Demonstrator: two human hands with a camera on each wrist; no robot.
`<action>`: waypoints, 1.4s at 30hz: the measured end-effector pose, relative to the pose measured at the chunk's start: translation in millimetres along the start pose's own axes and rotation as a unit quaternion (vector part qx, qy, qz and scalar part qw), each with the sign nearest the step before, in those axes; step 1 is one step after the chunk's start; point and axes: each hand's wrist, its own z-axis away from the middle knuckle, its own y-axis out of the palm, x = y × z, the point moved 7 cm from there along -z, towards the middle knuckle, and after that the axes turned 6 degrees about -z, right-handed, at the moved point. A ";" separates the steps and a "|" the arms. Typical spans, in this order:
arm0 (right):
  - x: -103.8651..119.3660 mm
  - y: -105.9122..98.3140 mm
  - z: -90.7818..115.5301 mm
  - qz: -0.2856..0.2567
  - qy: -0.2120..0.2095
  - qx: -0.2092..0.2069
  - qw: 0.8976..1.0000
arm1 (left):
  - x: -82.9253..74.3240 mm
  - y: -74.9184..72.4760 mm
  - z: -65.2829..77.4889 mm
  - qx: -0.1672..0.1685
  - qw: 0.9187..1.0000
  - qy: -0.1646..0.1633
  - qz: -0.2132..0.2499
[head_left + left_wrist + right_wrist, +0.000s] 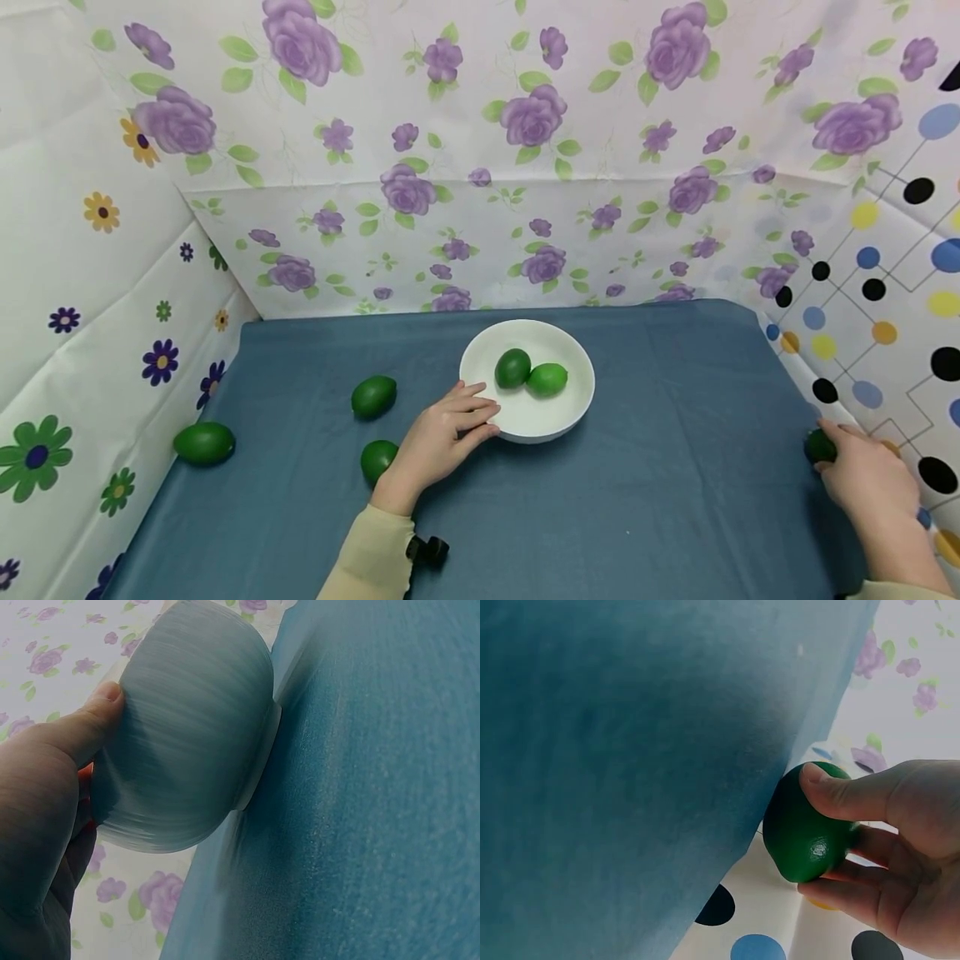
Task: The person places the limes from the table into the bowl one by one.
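A white bowl (525,421) stands upright on the blue cloth, holding a dark green lime (513,368) and a brighter green lime (547,380). My left hand (450,429) grips the bowl's near left rim. Its thumb (105,705) lies along the outer wall, the other fingers over the rim. Far to the right, my right hand (873,471) holds another dark green lime (806,825) between thumb and fingers, low by the cloth at the table's right edge. Part of that fruit is hidden by the hand in the head view.
Left of the bowl lie three more dark green limes: one behind the left forearm (377,461), one farther back (374,397) and one by the left edge (204,443). Patterned cloth walls, including a dotted one (885,333), enclose the back and sides.
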 end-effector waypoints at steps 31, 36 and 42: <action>0.4 -0.8 -2.4 -0.053 0.005 0.051 0.997 | 1.5 1.3 0.4 0.006 1.000 -0.001 -0.007; 2.3 0.7 -3.0 -0.055 0.003 0.059 0.997 | 0.5 0.5 0.3 0.005 1.000 0.000 -0.008; 6.2 1.5 -3.6 -0.059 0.000 0.072 0.996 | 0.9 0.7 0.5 0.009 1.000 -0.006 -0.006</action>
